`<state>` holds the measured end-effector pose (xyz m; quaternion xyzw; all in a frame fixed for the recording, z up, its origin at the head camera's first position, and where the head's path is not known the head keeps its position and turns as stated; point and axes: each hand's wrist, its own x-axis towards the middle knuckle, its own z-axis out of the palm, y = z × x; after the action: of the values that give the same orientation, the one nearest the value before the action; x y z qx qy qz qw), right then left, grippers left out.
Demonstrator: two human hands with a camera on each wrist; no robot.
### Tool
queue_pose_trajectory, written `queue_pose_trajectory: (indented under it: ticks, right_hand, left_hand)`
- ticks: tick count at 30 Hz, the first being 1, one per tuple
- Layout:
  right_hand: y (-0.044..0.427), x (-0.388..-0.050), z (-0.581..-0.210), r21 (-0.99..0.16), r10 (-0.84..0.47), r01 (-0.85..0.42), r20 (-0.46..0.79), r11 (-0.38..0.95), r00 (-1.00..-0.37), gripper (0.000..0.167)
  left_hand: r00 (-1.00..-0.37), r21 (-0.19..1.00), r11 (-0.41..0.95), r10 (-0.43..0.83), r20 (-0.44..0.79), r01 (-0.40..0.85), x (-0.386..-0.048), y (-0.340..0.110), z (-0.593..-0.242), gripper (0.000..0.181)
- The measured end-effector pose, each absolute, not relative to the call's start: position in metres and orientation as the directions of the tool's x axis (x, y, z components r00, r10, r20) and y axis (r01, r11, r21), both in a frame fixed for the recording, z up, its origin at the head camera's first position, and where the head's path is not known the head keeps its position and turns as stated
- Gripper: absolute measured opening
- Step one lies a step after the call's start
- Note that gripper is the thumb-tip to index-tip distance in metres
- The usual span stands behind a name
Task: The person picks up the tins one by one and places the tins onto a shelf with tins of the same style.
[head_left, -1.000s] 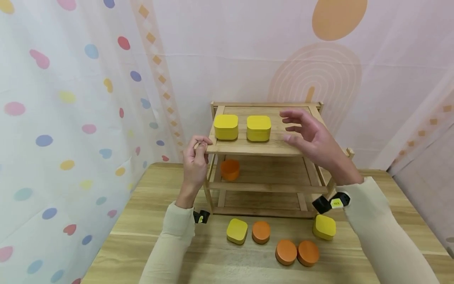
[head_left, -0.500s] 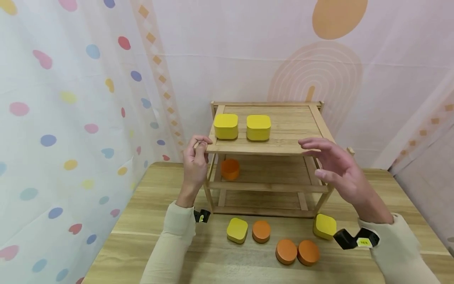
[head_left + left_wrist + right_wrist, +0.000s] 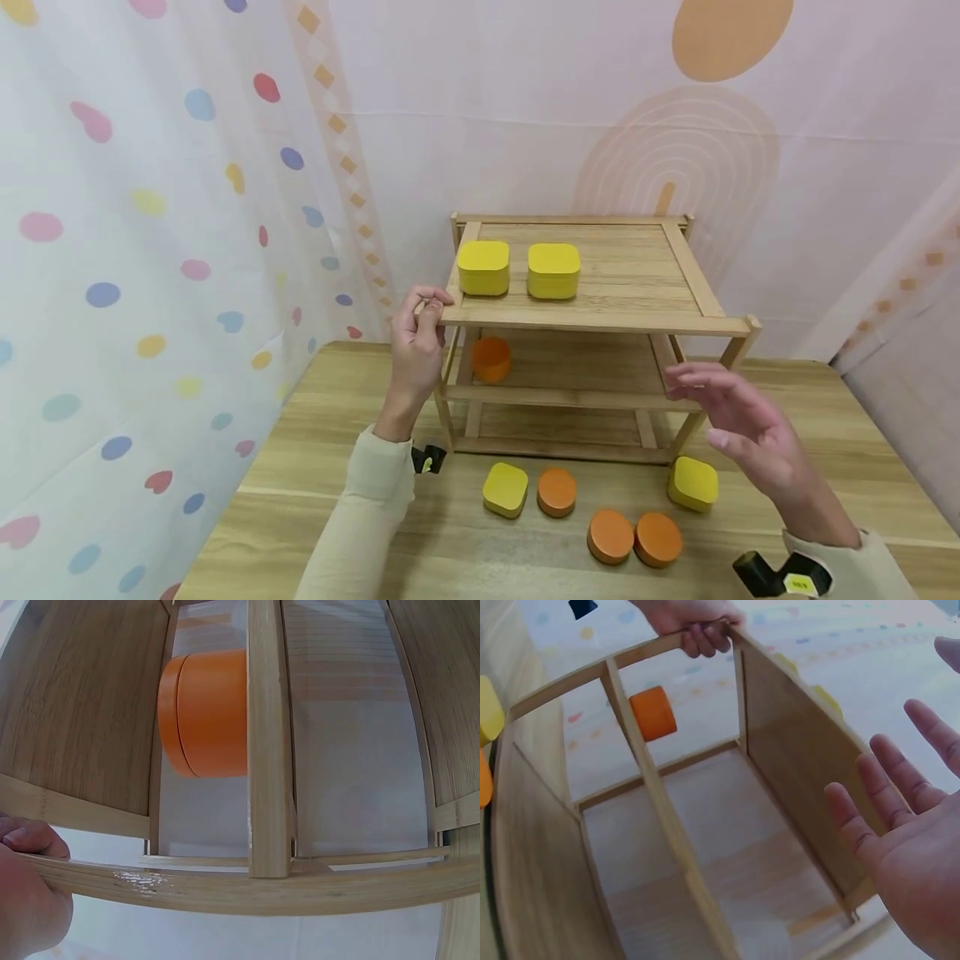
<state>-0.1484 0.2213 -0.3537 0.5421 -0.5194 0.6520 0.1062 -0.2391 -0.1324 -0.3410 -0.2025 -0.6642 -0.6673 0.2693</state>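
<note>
The left hand [image 3: 416, 350] grips the near left corner of a wooden shelf [image 3: 637, 271], its fingers and thumb curled round the top edge. The right hand [image 3: 750, 429] is wide, thumb apart from the fingers, in the air at the shelf's near right side; from the head view I cannot tell how close its fingertips are to the frame. The shelf stands upright on a wooden table [image 3: 300, 467], with three boards one above another.

On the top board, toward the left, the left yellow box [image 3: 483, 268] and the right yellow box [image 3: 553, 272] sit side by side with a gap between them, both with rounded corners. The left one is near the gripping hand. On the middle board, at the left end, stands an orange tub [image 3: 491, 360]; the left wrist view shows a seam round it and a rail hiding part of it.

More pieces lie on the table at the near side of the shelf. From left to right come a yellow piece [image 3: 506, 490], an orange piece [image 3: 557, 492] just beside it, then a pair of orange pieces [image 3: 634, 540] set nearer and close together, and a far-right yellow piece [image 3: 693, 484] by the shelf's near right foot, below the right hand. Behind the shelf hangs a pale patterned curtain [image 3: 487, 158], with coloured dots on its left part
</note>
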Motion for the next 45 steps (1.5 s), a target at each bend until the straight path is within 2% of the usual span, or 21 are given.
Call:
queue_pose_trajectory:
  ticks: [7,20,34,40,45]
  right_hand:
    - [0.237,-0.137,-0.371,-0.547,-0.418,-0.682,0.831,-0.486,-0.368,0.046]
    - [0.288,-0.119,-0.415,-0.633,-0.409,-0.665,0.77,-0.397,-0.49,0.045]
    - [0.316,-0.108,-0.45,-0.766,-0.354,-0.609,0.639,-0.208,-0.683,0.054]
    - [0.326,-0.103,-0.459,-0.846,-0.315,-0.53,0.519,-0.059,-0.794,0.048]
    - [0.33,-0.104,-0.468,-0.879,-0.301,-0.476,0.447,0.024,-0.842,0.045]
  left_hand:
    - [-0.771,0.777,0.034,-0.104,0.628,0.629,-0.238,-0.134,-0.343,0.024]
    - [-0.765,0.771,0.035,-0.099,0.636,0.636,-0.238,-0.134,-0.343,0.025]
    - [-0.758,0.762,0.033,-0.09,0.647,0.647,-0.241,-0.131,-0.342,0.025]
    - [-0.761,0.765,0.044,-0.083,0.643,0.642,-0.24,-0.131,-0.342,0.025]
    - [-0.762,0.767,0.049,-0.094,0.641,0.64,-0.239,-0.132,-0.342,0.024]
